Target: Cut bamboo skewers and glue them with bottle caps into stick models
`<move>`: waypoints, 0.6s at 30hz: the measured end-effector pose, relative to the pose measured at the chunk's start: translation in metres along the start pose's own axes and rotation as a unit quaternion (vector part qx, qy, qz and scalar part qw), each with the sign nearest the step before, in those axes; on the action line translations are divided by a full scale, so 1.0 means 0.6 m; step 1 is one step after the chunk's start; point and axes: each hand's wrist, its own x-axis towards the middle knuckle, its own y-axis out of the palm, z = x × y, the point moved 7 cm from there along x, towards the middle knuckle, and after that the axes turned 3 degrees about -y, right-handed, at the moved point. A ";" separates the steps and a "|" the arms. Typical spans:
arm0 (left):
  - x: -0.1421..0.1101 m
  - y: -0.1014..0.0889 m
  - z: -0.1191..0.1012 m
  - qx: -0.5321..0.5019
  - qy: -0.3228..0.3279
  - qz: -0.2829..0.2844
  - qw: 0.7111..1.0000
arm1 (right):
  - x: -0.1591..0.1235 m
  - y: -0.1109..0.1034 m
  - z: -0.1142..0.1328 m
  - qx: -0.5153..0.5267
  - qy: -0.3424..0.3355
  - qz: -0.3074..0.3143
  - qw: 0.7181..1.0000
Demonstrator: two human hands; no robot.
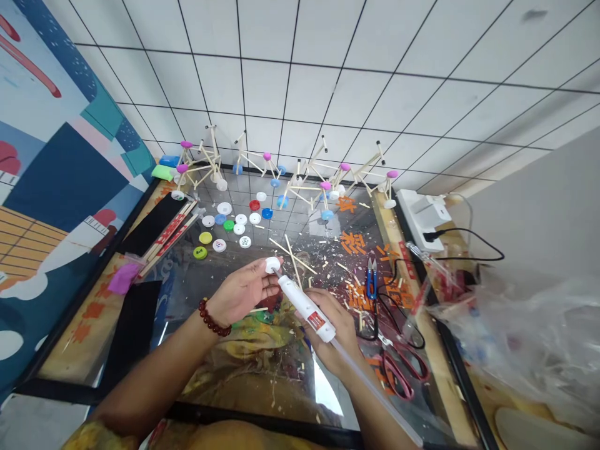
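My left hand point(248, 289) pinches a white bottle cap point(272, 265) over the middle of the table. In my right hand point(335, 328) is a white hot glue gun point(307, 309), its nozzle at the cap; whether it touches, I cannot tell. A long clear glue stick point(375, 387) sticks out of the gun's back end. Several thin wooden sticks point(295, 257) lie just beyond my hands. Farther back on the left are loose bottle caps in white, yellow, green, red and blue, among them a green cap point(229, 225) and a red cap point(254, 205).
Along the tiled wall stand several stick bicycle models point(309, 187) with cap wheels. Blue snips point(372, 278) and red-handled scissors point(398, 365) lie at the right, near black cables. A white power strip point(424, 219) and plastic bags point(525, 337) are beyond the right edge. Bundled sticks point(169, 237) lie left.
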 end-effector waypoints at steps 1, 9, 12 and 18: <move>0.000 0.000 0.001 -0.003 -0.004 -0.002 1.000 | 0.000 0.000 0.000 -0.001 -0.001 0.001 1.000; -0.001 -0.007 -0.007 0.030 0.020 -0.029 0.999 | 0.003 -0.007 0.006 -0.004 -0.006 -0.011 1.000; -0.003 -0.005 -0.010 0.039 0.022 -0.029 0.999 | 0.003 -0.010 0.008 -0.004 -0.012 -0.014 1.000; -0.003 -0.007 -0.025 -0.002 0.061 -0.065 0.996 | 0.002 -0.021 0.015 0.014 -0.019 -0.047 0.999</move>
